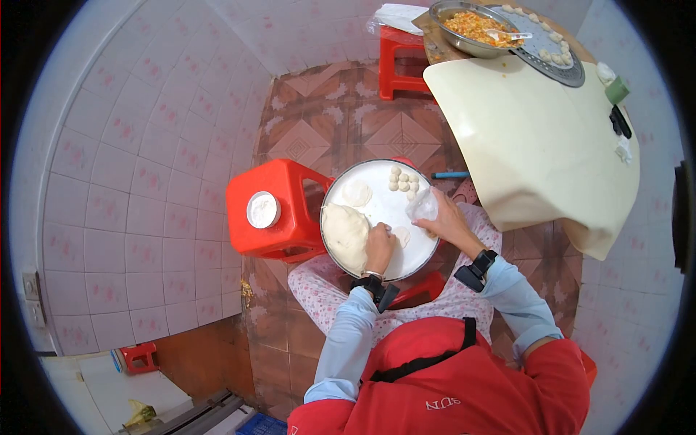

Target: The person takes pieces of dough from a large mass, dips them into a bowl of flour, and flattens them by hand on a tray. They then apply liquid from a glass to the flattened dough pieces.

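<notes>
A wide round tray (383, 277) with a dark rim and a white surface rests at my lap. On its left side lies a large lump of dough (344, 235). My left hand (379, 248) is closed beside the lump, low over the tray; its fingertips are hidden. My right hand (449, 220) grips a clear, cup-like thing (423, 205) above the tray's right side. Between my hands a flat dough round (400, 236) lies on the tray. Another flat dough round (357, 193) is farther back, and several small dough balls (402, 179) sit together near the far rim.
A red stool (272, 177) on the left holds a white bowl of flour (263, 209). At the right, a table under a cream cover (536, 130) carries a metal bowl of filling (475, 29) and a grey tray (558, 69). A second red stool (399, 65) stands behind.
</notes>
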Demonstrator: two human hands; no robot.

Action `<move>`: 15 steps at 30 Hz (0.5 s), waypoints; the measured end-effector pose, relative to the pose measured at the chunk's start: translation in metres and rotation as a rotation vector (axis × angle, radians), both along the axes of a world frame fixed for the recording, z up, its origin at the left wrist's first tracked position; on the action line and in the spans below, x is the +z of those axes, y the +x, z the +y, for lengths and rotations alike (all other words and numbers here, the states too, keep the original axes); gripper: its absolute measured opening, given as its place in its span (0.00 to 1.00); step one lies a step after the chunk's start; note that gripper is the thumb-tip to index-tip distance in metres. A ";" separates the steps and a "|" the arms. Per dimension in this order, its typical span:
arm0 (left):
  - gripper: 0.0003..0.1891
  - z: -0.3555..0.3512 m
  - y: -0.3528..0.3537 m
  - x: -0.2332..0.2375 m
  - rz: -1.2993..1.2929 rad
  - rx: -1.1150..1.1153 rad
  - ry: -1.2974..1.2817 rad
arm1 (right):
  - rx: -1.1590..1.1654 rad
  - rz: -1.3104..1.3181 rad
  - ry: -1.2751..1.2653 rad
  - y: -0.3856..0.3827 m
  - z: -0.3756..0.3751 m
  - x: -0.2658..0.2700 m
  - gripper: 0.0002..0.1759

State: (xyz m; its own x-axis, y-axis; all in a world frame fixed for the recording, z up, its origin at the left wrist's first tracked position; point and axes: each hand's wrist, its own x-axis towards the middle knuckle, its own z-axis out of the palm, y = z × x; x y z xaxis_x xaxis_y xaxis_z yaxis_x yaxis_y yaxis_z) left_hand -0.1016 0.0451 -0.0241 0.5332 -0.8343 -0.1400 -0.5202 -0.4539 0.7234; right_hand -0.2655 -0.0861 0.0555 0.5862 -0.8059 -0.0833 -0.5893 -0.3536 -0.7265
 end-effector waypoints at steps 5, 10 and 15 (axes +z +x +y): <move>0.12 0.002 0.000 -0.001 -0.160 -0.059 0.037 | 0.023 -0.006 -0.025 0.000 0.003 0.001 0.55; 0.08 0.000 -0.001 0.009 0.296 0.065 -0.032 | 0.006 -0.027 -0.050 -0.002 0.003 -0.007 0.54; 0.11 0.002 -0.003 0.026 0.635 0.308 -0.134 | 0.001 -0.001 0.016 -0.003 0.001 -0.001 0.54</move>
